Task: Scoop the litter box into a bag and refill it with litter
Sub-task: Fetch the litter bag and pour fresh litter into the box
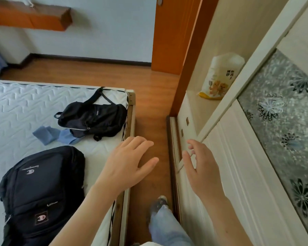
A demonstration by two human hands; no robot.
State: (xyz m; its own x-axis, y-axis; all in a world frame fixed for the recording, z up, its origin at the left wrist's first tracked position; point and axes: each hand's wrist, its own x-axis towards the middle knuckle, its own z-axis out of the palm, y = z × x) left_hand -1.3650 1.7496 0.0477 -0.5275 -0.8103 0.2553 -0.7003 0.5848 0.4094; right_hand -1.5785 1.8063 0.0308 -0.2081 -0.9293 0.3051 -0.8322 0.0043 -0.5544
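Observation:
A white and yellow bag of cat litter (221,77) stands upright on an open shelf of the white wardrobe (242,174) at the right. My left hand (128,162) hovers with fingers spread over the gap between bed and wardrobe, holding nothing. My right hand (201,167) is raised in front of the wardrobe's lower door, fingers relaxed and empty, well below and short of the litter bag. No litter box or scoop is in view.
A bed with a white mattress (25,107) fills the left; two dark backpacks (92,116) (41,190) and a blue cloth (48,134) lie on it. A narrow strip of wooden floor (149,121) runs between bed and wardrobe toward an orange door (169,36). My leg (165,226) stands in that strip.

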